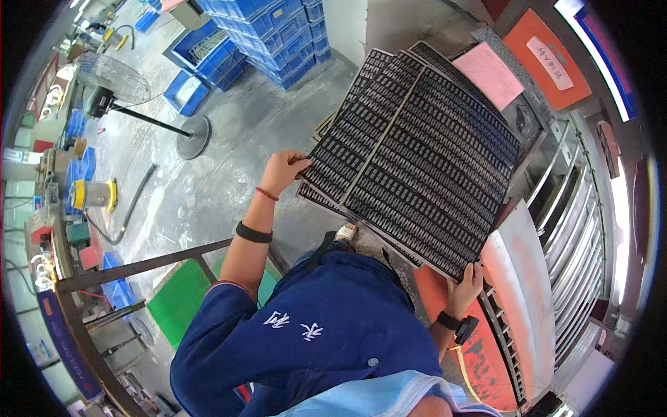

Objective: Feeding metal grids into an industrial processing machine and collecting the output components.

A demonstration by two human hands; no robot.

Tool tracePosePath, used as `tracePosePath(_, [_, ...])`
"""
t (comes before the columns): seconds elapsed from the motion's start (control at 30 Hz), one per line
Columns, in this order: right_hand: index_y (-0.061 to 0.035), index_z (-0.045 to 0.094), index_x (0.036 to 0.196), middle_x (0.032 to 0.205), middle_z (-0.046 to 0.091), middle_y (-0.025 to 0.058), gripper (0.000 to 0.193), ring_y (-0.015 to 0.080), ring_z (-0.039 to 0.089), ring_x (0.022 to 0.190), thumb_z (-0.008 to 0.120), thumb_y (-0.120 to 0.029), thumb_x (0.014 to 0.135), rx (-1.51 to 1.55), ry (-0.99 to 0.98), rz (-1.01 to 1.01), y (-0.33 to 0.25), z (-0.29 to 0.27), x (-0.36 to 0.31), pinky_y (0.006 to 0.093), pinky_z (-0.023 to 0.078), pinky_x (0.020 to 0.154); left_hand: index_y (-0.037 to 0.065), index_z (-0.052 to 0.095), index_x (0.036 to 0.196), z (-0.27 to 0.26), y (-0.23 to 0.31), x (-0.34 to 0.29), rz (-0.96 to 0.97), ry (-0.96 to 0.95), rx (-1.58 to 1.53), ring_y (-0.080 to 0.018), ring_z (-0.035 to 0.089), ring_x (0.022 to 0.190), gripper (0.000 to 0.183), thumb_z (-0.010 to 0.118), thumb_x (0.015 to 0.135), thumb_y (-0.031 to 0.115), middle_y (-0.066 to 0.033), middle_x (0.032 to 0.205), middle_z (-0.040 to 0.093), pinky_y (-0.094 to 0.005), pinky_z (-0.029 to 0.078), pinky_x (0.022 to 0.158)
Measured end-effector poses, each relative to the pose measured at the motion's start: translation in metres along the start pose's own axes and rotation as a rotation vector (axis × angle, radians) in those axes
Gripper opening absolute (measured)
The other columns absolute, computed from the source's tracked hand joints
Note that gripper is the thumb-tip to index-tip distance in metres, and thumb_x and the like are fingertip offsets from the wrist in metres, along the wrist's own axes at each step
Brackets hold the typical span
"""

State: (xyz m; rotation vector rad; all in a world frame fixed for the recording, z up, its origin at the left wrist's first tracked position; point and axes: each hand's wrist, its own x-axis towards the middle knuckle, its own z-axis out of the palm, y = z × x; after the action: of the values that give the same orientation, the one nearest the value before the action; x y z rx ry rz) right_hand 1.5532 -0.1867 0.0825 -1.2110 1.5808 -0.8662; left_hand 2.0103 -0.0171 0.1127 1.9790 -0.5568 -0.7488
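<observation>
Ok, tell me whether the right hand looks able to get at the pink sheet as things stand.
Probably not without letting go: the right hand holds the near corner of the black patterned sheet, which stretches between that hand and the pink sheet by its far right side.

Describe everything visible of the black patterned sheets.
The black patterned sheets look thin, overlapping unevenly in a stack, material unclear. Rows of small pale marks cover the top one; a narrow tan strip crosses it. They lie askew before the person, left hand pinching the left corner, right hand the near corner.
</observation>
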Motion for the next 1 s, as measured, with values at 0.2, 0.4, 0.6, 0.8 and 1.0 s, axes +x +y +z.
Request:
tracePosePath(0.2, [0.008,0.05,0.111,0.107,0.054,0.0154,0.037,0.0235,0.054,0.09,0.056,-0.017,0.085,-0.362,-0.141,-0.281,-0.002,-0.01,-0.001,0.031,0.046,0.073,-0.002,0.066,0.085,-0.005,-0.008,0.004,-0.046,0.006,0.03,-0.0106,0.056,0.054,0.023,0.066,0.077,0.019,-0.0063,0.066,0.062,-0.025,0.045,0.051])
tracePosePath(0.4, [0.0049,0.049,0.114,0.112,0.05,0.023,0.044,0.0358,0.053,0.094,0.063,-0.015,0.077,-0.734,-0.101,-0.777,0.012,-0.015,0.005,0.0359,0.043,0.081,0.002,0.066,0.082,-0.006,-0.003,-0.004,0.137,0.107,0.363,-0.0212,0.059,0.057,0.03,0.067,0.075,0.031,-0.0116,0.067,0.063,-0.0311,0.046,0.053])
tracePosePath(0.6, [0.0117,0.048,0.107,0.102,0.055,0.0198,0.037,0.0298,0.053,0.085,0.048,-0.021,0.089,-0.096,-0.073,-0.179,-0.017,0.002,-0.011,0.0387,0.045,0.072,0.004,0.065,0.076,-0.009,0.01,-0.012,0.124,0.201,0.403,-0.0273,0.06,0.061,0.031,0.067,0.074,0.035,-0.0109,0.067,0.063,-0.0361,0.046,0.056])
tracePosePath(0.8, [0.0132,0.052,0.1,0.094,0.058,0.0181,0.036,0.0228,0.053,0.077,0.045,-0.021,0.092,-0.374,0.027,-0.486,-0.02,-0.012,-0.009,0.0345,0.044,0.071,0.001,0.064,0.073,-0.018,0.026,-0.023,0.16,0.105,0.414,-0.0291,0.058,0.061,0.032,0.063,0.077,0.033,-0.0134,0.066,0.061,-0.0371,0.044,0.055])
tracePosePath(1.0, [0.0122,0.054,0.1,0.089,0.06,0.0199,0.034,0.0252,0.054,0.075,0.046,-0.02,0.091,-0.371,0.017,-0.356,-0.015,-0.041,0.002,0.0348,0.044,0.072,0.001,0.062,0.074,-0.017,0.021,-0.069,0.206,0.012,0.316,-0.029,0.055,0.058,0.029,0.061,0.079,0.029,-0.0164,0.065,0.058,-0.0365,0.041,0.054])
